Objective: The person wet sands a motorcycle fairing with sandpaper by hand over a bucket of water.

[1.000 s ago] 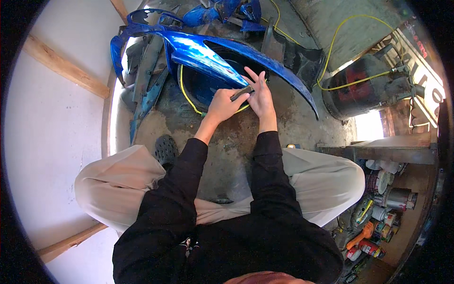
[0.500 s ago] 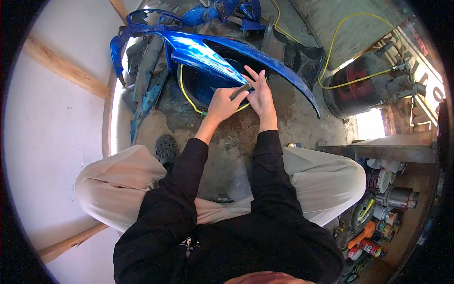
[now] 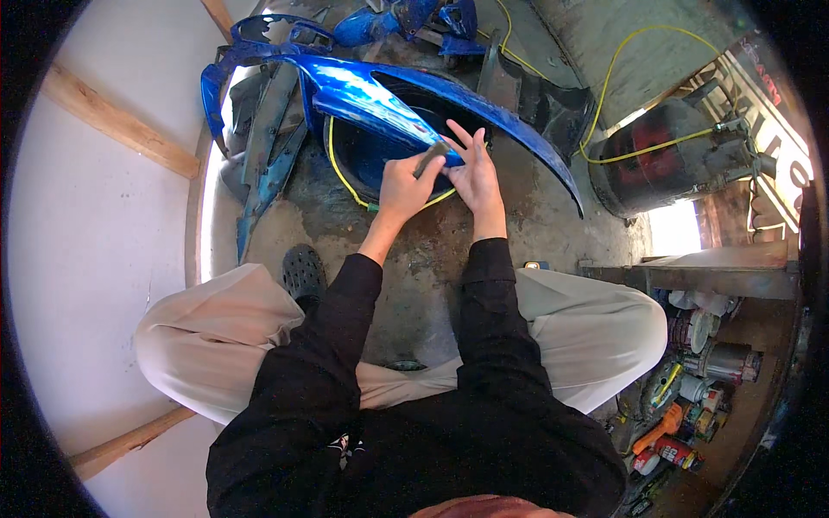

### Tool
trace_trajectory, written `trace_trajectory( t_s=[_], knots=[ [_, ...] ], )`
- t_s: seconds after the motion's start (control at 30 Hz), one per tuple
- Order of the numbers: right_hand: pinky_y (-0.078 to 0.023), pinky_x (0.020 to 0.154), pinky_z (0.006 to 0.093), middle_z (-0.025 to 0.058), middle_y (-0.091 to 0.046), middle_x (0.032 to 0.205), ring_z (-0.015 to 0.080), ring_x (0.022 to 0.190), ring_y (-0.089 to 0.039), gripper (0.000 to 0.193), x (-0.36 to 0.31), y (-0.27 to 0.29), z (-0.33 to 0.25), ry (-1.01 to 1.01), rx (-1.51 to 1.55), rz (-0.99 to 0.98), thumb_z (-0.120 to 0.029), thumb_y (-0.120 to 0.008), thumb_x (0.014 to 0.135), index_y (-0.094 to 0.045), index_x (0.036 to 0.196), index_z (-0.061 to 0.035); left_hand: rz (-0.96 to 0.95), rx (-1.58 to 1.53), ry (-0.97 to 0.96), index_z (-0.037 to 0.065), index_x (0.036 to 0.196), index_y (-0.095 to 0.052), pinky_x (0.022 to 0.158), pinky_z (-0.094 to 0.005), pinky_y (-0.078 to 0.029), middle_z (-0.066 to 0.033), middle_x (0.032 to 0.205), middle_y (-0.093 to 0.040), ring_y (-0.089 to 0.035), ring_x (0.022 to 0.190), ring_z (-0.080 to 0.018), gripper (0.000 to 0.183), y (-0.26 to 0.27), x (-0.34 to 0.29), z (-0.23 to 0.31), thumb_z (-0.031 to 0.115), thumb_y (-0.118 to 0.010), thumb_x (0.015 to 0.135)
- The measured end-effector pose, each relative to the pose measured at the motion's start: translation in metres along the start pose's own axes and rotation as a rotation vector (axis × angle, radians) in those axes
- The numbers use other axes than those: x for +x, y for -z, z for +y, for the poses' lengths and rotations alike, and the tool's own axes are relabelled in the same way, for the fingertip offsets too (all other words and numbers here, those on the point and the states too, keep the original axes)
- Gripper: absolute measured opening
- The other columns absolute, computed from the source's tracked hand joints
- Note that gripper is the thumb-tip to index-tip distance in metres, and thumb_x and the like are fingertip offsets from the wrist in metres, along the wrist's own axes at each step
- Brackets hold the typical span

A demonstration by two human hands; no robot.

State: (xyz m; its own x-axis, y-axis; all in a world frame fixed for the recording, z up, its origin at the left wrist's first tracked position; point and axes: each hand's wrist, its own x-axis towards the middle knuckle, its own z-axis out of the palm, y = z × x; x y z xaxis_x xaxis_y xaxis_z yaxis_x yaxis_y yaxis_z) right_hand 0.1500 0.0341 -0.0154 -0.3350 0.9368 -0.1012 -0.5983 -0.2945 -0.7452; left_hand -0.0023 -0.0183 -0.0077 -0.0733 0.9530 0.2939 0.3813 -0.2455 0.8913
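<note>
The left grip is pinching a dark block between thumb and fingers, the block slanting across the pointed tip of a glossy blue panel; whether the two are touching cannot be told. Just to its right, the right grip is showing spread fingers beside that tip and is partly hiding it. From there the panel is stretching away beyond both grips, one long curved arm reaching past the right grip's right side. Under it, just beyond the grips, a black basin is sitting partly covered, with a yellow-green hose curving along its near side. Farther beyond, more blue parts are lying on the floor; dark strips are crowding the space left of the left grip, and a black plastic piece is lying beyond and right of the right grip. Well right of both, a dark tank is bearing a yellow hose; nearer the body, a wooden shelf is standing over cans and an orange tool
</note>
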Motion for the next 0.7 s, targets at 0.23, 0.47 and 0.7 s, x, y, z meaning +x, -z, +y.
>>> trace_trajectory(
  t_s=[0.23,0.47,0.7],
  knots=[
    [-0.043,0.114,0.0556,0.0257,-0.048,0.149,0.0353,0.132,-0.052,0.083,0.004,0.002,0.002,-0.009,0.018,-0.016,-0.069,-0.048,0.104,-0.047,0.157,-0.0055,0.106,0.008,-0.116,0.002,0.116,-0.079,0.062,-0.0372,-0.053,-0.0242,0.082,-0.073,-0.078,0.074,-0.031,0.03,-0.005,0.001,-0.003,0.025,-0.07,0.098],
    [-0.041,0.116,0.0572,0.0278,-0.044,0.152,0.0365,0.135,-0.051,0.085,0.002,-0.001,0.0,-0.004,-0.014,-0.01,-0.07,-0.047,0.103,-0.046,0.158,-0.0052,-0.059,0.109,-0.191,0.001,0.114,-0.079,0.066,-0.0331,-0.055,-0.0231,0.092,-0.077,-0.078,0.08,-0.0188,0.027,-0.002,0.003,-0.005,0.022,-0.072,0.098],
    [-0.039,0.118,0.058,0.0295,-0.04,0.156,0.0379,0.137,-0.048,0.087,0.004,0.006,0.001,-0.013,-0.01,-0.036,-0.07,-0.047,0.103,-0.044,0.158,-0.0034,0.107,0.062,-0.167,0.002,0.117,-0.078,0.071,-0.0352,-0.058,-0.0228,0.093,-0.077,-0.08,0.082,-0.0301,0.027,-0.005,0.005,0.001,0.02,-0.071,0.098]
  ],
)
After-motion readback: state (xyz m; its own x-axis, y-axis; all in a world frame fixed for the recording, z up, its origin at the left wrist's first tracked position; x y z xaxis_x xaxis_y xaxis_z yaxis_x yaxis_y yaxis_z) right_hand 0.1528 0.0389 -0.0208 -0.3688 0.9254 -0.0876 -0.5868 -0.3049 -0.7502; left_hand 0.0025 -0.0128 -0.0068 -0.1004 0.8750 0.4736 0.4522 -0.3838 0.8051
